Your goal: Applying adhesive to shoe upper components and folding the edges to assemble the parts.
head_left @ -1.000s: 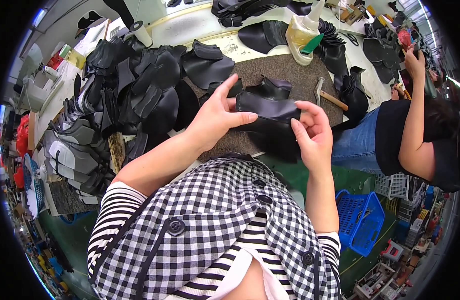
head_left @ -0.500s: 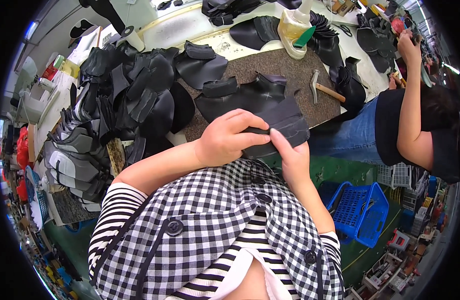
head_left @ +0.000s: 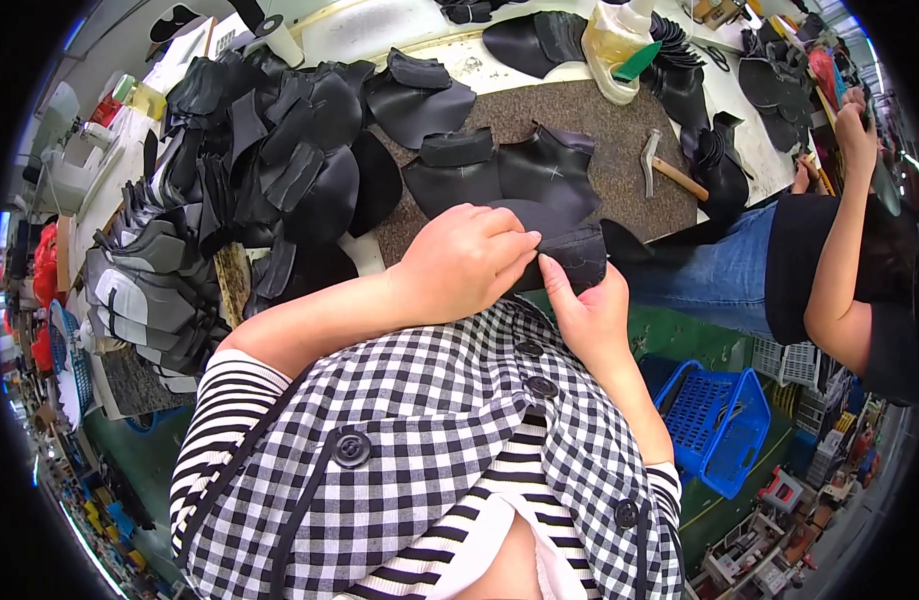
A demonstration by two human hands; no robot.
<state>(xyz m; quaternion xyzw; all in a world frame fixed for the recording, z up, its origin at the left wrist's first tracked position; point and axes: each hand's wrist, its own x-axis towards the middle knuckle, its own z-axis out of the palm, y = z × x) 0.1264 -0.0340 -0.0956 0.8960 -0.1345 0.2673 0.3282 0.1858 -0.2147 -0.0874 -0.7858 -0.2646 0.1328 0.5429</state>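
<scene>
Brown speckled board (head_left: 624, 140) on the white worktable, cluttered all round. Left: big heap of black cut pieces (head_left: 314, 150), overlapping; nearer the table's left edge, stacked grey pieces (head_left: 144, 300). Far edge of board: cream container (head_left: 609, 60) with a green piece (head_left: 637, 62) against its side. Hammer (head_left: 684, 180), wooden handle, lies on the board's right part; bunched black pieces (head_left: 719, 175) just beyond the handle end. Co-worker's arm (head_left: 844, 240) at right, blue basket (head_left: 704, 410) on green floor below. On the board, a broad black piece (head_left: 544, 175) with a pale cross mark, next to a thick black strip (head_left: 457, 148).

Held black piece (head_left: 574, 262) is in front of the wearer's body, over the board's near edge, hiding part of the broad piece. Dark, smooth, squared-off right end, jagged pale line across it; left hand (head_left: 469, 260) covers its left part. Left fingers curl down on it; right hand (head_left: 589, 305) grips the near side, thumb on top. Underside grip hidden, can't tell.
</scene>
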